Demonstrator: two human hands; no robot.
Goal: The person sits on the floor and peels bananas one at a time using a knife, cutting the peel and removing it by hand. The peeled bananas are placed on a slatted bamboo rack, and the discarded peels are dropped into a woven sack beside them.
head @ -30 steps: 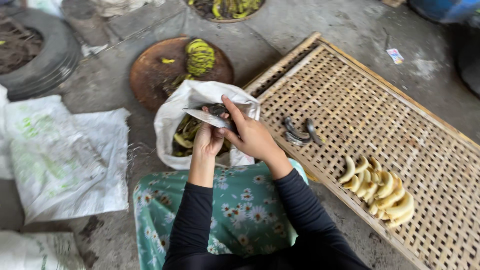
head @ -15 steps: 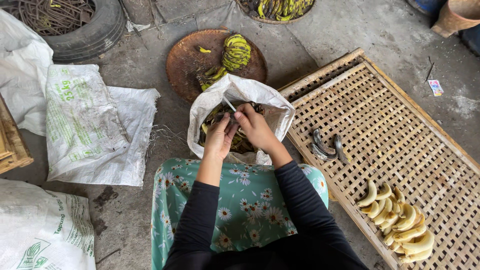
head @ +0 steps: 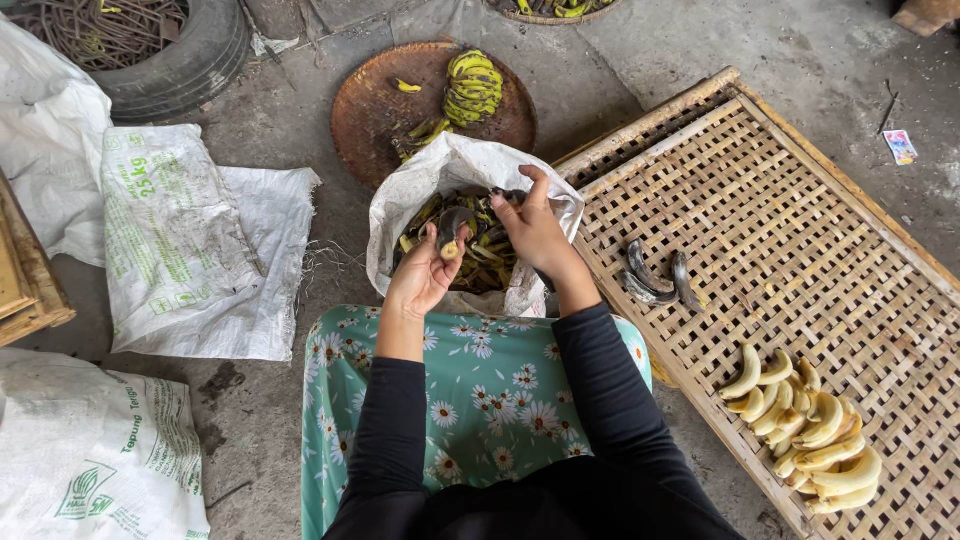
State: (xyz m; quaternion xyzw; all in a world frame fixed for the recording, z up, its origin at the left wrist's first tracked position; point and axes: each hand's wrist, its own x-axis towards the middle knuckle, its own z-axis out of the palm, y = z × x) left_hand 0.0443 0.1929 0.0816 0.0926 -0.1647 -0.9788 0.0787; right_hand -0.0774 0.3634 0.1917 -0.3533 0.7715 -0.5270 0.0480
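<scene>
My left hand (head: 422, 278) is palm up and holds a small dark-skinned banana (head: 452, 230) with its pale tip showing. It hovers over the open mouth of a white sack (head: 420, 185) full of banana peels (head: 480, 255). My right hand (head: 535, 228) is just to the right over the same sack. Its back faces me, the fingers are curled, and something dark shows at the fingertips. What it grips is hidden. Both sleeves are black, and a green flowered cloth (head: 480, 390) covers my lap.
A woven bamboo rack (head: 800, 220) lies at the right with peeled yellow bananas (head: 810, 435) and dark peels (head: 655, 275). A round tray (head: 385, 105) with a banana bunch (head: 475, 88) sits beyond the sack. White sacks (head: 180, 240) and a tyre (head: 180, 60) lie at the left.
The grey knife blade seen earlier by my hands is out of sight. My left hand has turned palm up with the banana, and my view has shifted to the left.
</scene>
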